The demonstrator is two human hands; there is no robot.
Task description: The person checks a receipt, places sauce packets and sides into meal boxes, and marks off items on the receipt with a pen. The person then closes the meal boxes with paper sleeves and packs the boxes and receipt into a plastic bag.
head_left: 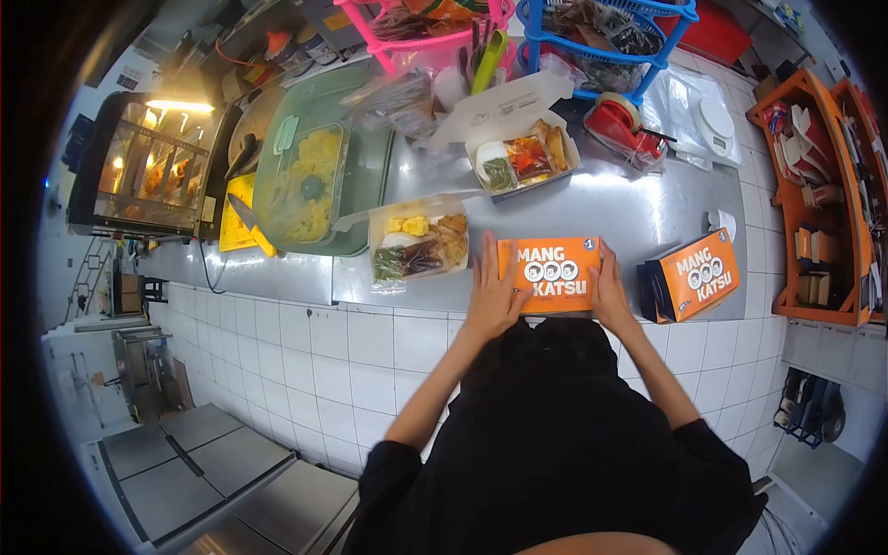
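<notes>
A closed orange box with white lettering point(558, 274) lies at the front edge of the steel counter, between my two hands. My left hand point(496, 294) rests on its left side with the fingers spread. Against its right side is my right hand point(610, 289), fingers along the edge. Just left of the box stands an open food box point(419, 242) with yellow pieces, greens and brown fried food. Farther back sits another open box point(524, 159), its lid raised, holding rice, greens and red-sauced food. Another closed orange box point(699, 275) is at the right, on top of something dark.
On the steel counter point(407, 190) stand a green tray with a tub of yellow food point(314, 180), a knife point(242, 213) on a yellow board, a red tape dispenser point(625, 129) and a white scale point(714, 125). Pink point(388, 55) and blue point(638, 88) baskets stand behind.
</notes>
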